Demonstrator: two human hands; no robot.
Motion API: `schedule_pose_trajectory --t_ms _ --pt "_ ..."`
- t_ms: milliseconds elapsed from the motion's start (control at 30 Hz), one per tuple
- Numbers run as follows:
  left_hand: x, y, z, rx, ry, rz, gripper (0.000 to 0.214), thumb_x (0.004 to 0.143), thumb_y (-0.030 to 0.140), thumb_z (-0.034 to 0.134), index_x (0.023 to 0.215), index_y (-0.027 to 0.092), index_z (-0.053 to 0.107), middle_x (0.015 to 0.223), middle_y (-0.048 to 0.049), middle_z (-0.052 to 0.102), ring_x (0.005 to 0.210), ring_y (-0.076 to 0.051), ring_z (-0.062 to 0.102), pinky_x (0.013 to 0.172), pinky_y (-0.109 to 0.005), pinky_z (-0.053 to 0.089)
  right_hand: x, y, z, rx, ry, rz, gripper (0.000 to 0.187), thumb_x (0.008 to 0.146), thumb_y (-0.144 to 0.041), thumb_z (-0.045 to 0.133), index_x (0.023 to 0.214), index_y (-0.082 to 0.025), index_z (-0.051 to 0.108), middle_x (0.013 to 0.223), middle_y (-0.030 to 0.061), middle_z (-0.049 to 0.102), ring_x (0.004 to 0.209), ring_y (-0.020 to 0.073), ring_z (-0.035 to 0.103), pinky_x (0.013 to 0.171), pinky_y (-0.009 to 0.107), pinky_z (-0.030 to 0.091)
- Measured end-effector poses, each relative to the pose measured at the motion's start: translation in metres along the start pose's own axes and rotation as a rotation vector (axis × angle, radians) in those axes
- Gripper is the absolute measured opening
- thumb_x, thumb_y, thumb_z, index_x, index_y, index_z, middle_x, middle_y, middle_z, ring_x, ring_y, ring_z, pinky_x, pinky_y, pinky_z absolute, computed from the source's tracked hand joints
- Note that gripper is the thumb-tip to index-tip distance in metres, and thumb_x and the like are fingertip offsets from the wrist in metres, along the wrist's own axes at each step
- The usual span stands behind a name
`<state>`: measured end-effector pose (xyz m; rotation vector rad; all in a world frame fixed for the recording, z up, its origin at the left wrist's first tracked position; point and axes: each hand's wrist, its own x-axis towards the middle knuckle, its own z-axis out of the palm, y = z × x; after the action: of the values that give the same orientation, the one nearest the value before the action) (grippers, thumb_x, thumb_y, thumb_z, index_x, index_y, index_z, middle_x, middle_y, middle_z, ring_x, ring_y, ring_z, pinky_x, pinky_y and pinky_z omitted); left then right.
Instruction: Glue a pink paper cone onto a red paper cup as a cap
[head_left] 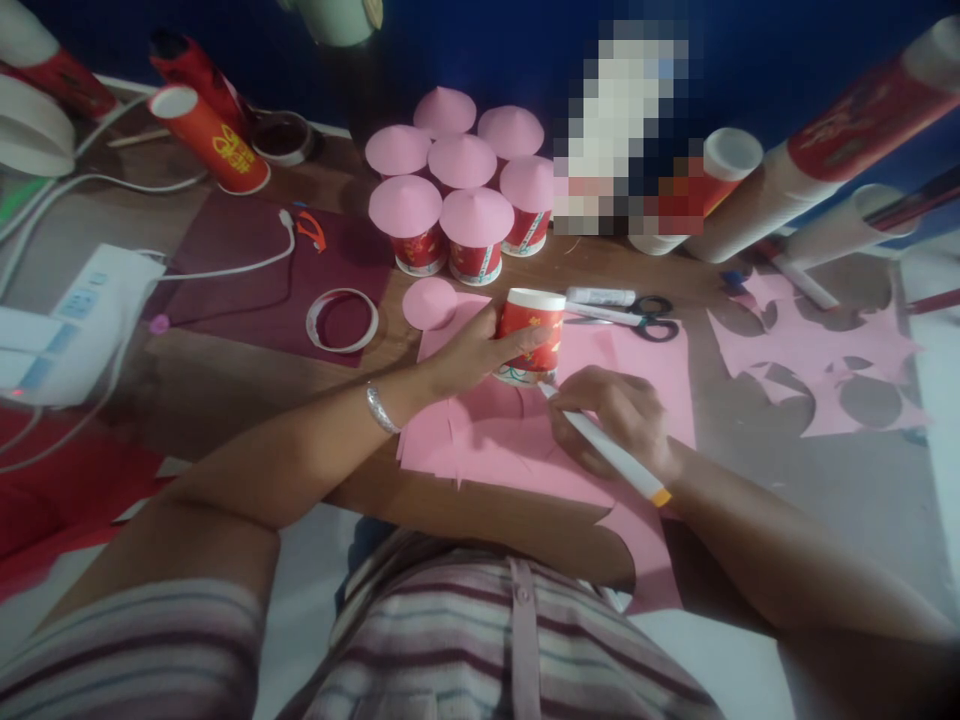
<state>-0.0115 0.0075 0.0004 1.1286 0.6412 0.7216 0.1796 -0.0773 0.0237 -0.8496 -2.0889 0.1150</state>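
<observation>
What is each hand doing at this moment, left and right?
Left hand: closed around a red paper cup.
Right hand: closed, holding a white marker.

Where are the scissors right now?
In the head view, the black-handled scissors lie right of centre, beyond the right hand, beside a small white tube and to the right of the red cup.

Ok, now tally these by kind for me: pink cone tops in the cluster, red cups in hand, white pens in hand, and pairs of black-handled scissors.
Pink cone tops: 7
Held red cup: 1
Held white pen: 1
Black-handled scissors: 1
Total: 10
</observation>
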Motion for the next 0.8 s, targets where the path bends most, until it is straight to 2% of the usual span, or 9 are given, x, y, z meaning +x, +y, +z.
schedule_pose_trajectory --t_ms 233,800 --pt "-0.0013 0.0036 0.0008 0.013 -0.024 0.000 0.050 0.085 0.054 0.082 0.107 0.017 0.056 0.089 -0.0010 0.067 0.078 -0.012 0.067 0.066 -0.022 0.054 0.0008 0.0001 0.0013 -0.013 0.001 0.001 0.018 0.089 -0.007 0.066 0.094 -0.023 0.059 0.072 -0.0017 0.068 0.059 0.0134 0.067 0.053 0.025 0.054" --pt "-0.0020 0.0089 0.0039 0.043 0.013 -0.020 0.057 0.079 0.059 0.085 0.105 0.017 0.056 0.086 -0.0011 0.068 0.077 -0.014 0.067 0.066 -0.025 0.055 0.0041 -0.0013 -0.0015 0.017 -0.030 0.013 0.021 0.087 -0.005 0.065 0.091 -0.024 0.055 0.072 -0.0023 0.068 0.057 0.0129 0.065 0.053 0.024 0.052"
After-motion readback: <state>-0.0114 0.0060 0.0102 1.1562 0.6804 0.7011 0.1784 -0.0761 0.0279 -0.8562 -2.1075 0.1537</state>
